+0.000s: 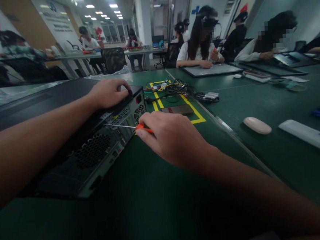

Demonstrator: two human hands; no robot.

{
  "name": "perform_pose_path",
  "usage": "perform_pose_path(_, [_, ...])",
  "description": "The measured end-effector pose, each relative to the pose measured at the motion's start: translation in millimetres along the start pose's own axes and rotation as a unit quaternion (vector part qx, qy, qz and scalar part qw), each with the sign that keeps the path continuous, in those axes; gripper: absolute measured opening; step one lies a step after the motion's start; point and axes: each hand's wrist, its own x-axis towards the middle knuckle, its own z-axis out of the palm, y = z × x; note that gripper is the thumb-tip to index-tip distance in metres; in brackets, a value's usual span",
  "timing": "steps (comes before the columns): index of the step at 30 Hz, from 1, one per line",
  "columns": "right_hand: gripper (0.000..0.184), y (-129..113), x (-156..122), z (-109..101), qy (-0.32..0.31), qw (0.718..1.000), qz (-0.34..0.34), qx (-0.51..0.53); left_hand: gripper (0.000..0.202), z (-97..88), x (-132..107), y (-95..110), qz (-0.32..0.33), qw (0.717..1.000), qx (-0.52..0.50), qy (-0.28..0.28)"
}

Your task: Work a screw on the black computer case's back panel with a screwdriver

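A black desktop computer case (68, 141) lies on its side on the green table (154, 193), its rear panel with vents and a fan grille facing me. My left hand (108, 92) rests palm down on the case's top edge, fingers curled over it. In my right hand (175, 139) is an orange-handled screwdriver (130, 127), the fingers closed round the handle. Its thin metal shaft points left and its tip meets the rear panel near the port openings.
A yellow-taped square holds a tangle of cables (179, 89) and a dark card (177, 109). A white mouse (257, 125) and white keyboard (307, 137) lie to the right. Several seated people work at laptops across the table and at far benches.
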Motion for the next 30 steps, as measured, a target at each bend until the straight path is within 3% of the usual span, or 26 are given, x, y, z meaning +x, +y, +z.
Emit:
perform_pose_path(7, [0.031, -1, 1, -3, -0.006, 0.999, -0.017, -0.031, 0.054, -3.3, -2, 4, -0.002, 1.0, 0.01, -0.01])
perform_pose_path(20, [0.018, 2, 0, -11, -0.009, 0.999, -0.008, -0.038, 0.052, 2.0, 4, -7, 0.019, 1.0, 0.01, 0.003])
perform_pose_path(30, [0.036, -2, 1, -7, -0.003, 0.999, 0.011, -0.039, 0.051, 2.3, 3, -6, 0.02, 1.0, 0.008, 0.004])
